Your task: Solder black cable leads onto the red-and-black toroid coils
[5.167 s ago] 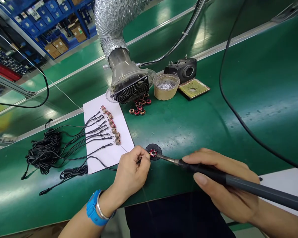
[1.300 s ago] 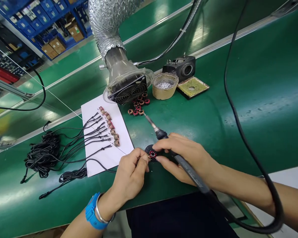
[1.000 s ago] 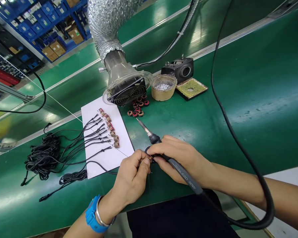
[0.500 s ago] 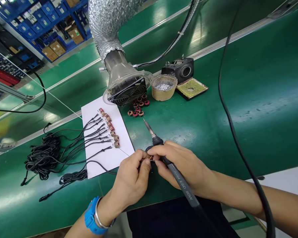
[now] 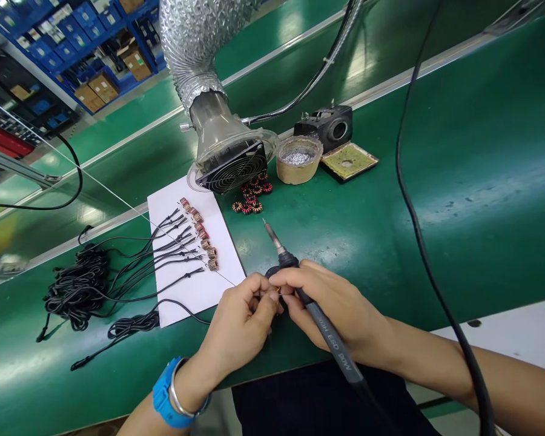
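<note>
My left hand (image 5: 240, 324) is closed in a pinch at the near edge of the green bench (image 5: 345, 230), meeting the fingertips of my right hand (image 5: 331, 303). Between the two pinches sits a small wound coil on a black round pad (image 5: 272, 274), almost wholly hidden by the fingers. The right hand also carries a grey soldering iron (image 5: 318, 318) across its palm, with the tip (image 5: 267, 226) pointing away toward the fan. A black wire (image 5: 181, 306) runs from the left hand over the white sheet (image 5: 186, 284).
On the white sheet lie several black leads and a row of small coils (image 5: 200, 233). A tangle of black cables (image 5: 77, 284) lies left. Behind stand a fume extractor fan (image 5: 234, 166), loose coils (image 5: 251, 197), a solder pot (image 5: 298, 158), a sponge tray (image 5: 349, 160) and an iron holder (image 5: 324, 126).
The iron's tip left the coil and the right hand turned it away, tip toward the fan. Both hands then closed in on the coil at the pad, which is now covered by fingers.
</note>
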Demonstrator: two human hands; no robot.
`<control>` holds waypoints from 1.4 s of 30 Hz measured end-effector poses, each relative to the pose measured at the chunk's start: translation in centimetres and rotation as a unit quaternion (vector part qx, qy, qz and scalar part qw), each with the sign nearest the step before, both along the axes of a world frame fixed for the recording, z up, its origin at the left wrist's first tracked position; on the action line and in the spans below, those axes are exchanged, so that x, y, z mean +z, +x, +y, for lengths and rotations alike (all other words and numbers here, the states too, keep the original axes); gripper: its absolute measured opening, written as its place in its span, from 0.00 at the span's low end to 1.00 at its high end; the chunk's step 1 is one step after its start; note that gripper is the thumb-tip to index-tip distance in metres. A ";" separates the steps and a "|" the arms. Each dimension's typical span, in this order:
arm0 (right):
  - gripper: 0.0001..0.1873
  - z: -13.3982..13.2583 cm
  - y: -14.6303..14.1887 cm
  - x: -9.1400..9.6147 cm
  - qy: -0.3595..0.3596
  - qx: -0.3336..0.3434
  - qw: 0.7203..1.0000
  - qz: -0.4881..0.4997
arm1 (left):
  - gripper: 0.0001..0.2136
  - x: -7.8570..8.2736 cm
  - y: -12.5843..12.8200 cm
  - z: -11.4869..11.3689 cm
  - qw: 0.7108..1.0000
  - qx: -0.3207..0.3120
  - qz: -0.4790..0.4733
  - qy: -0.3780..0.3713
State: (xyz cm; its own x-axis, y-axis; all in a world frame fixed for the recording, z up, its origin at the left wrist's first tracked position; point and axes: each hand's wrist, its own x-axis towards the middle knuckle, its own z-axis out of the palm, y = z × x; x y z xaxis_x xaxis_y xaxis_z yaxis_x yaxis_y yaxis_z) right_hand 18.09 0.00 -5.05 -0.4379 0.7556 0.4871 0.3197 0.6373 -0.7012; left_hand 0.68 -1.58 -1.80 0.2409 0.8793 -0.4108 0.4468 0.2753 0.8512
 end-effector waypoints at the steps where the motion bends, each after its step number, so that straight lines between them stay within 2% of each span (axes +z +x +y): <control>1: 0.15 0.0 0.1 -0.1 0.019 0.013 0.999 -0.022 | 0.11 0.0 -0.1 0.1 1.000 -0.009 0.004 -0.007; 4: 0.14 0.1 0.2 -0.5 0.087 0.002 0.994 -0.071 | 0.11 -0.2 -0.3 0.4 1.000 -0.008 -0.008 -0.015; 7: 0.14 0.2 0.1 -0.7 0.118 -0.033 0.989 -0.077 | 0.12 -0.6 0.1 0.5 0.996 0.038 -0.070 -0.037; 12: 0.15 0.5 1.0 0.0 0.083 -0.059 0.994 0.029 | 0.13 -0.9 1.2 0.6 0.989 0.115 -0.082 -0.031; 15: 0.23 0.4 2.1 0.5 0.067 -0.080 0.990 0.100 | 0.12 -1.0 1.6 0.6 0.988 0.138 -0.070 -0.032; 18: 0.25 0.1 3.3 0.8 0.050 -0.084 0.983 0.158 | 0.12 -1.2 1.7 0.6 0.988 0.141 -0.063 -0.029; 27: 0.12 -0.4 4.9 1.2 -0.018 -0.056 0.987 0.147 | 0.10 -1.7 1.7 0.2 0.988 0.140 -0.065 -0.010; 37: 0.12 -0.5 4.8 1.1 -0.047 -0.047 0.986 0.152 | 0.10 -2.0 1.6 0.0 0.990 0.127 -0.063 0.017; 42: 0.13 -0.6 4.6 1.1 -0.039 -0.039 0.986 0.155 | 0.10 -2.0 1.7 -0.1 0.991 0.121 -0.048 0.029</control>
